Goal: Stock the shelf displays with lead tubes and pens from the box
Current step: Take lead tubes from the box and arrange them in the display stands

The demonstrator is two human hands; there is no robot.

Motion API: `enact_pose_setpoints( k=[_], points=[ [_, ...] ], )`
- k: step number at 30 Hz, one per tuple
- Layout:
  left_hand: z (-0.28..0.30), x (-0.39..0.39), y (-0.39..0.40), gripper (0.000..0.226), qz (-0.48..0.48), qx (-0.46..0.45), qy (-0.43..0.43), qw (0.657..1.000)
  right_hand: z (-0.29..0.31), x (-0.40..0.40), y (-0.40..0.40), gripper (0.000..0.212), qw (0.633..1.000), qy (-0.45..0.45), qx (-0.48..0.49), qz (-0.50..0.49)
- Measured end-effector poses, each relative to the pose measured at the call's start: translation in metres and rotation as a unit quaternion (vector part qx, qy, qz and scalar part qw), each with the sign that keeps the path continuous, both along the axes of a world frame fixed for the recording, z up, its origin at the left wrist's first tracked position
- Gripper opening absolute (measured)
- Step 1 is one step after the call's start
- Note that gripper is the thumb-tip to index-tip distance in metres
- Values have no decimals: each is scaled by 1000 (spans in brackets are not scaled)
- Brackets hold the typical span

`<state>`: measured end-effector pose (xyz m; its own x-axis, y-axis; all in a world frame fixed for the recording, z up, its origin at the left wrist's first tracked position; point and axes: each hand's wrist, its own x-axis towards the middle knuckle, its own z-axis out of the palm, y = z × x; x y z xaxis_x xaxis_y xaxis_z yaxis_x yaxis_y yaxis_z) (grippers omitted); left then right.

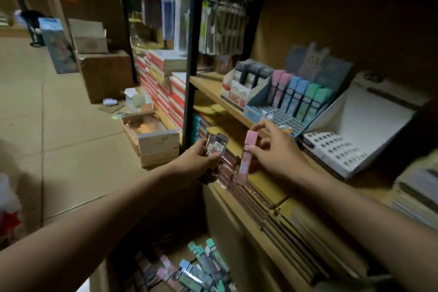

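Pink lead tube (247,156) pinched in right hand (275,147), left hand (201,159) grips more tubes (216,147); display (284,111) centre-right half-filled, box (189,265) at bottom holds plenty.

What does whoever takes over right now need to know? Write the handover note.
Left hand: grips a bunch of dark-capped lead tubes.
Right hand: pinches one pink lead tube, held just short of the shelf edge.
Blue tiered display on the shelf: back rows hold pink, blue and green tubes; the front slots are bare. The white display beside it holds dark-capped tubes.
Box below: many pastel tubes inside.
Done: displays partly stocked.
Left: seat the pink tube, likely with the other pink ones, place the left hand's bunch, then empty the box. No pens can be made out.
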<state>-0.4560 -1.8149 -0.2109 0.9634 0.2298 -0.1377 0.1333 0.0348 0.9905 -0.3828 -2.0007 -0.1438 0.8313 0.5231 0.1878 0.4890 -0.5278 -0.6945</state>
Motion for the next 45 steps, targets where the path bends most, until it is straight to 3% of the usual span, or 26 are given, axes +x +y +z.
enact_pose_setpoints(
  k=[5,9,14,21,28,45],
  points=[
    [47,17,-6,31,-43,-23,-48,998,74,20,-23,33,991,-108,51,-55],
    [69,31,-16,32,-30,-36,-64,997,117,39,-35,30,967,-228,16,-109],
    [86,41,-19,22,-25,-81,-81,993,131,71,-27,23,953,-268,-27,-136],
    [87,57,4,26,-27,-97,-129,986,118,116,13,15,944,-287,-84,-141],
    [55,64,0,37,-20,-131,-88,987,103,141,37,16,944,-276,-80,-159],
    [59,80,13,37,22,-137,-95,986,89,151,59,11,946,-264,-86,-168]
  ],
)
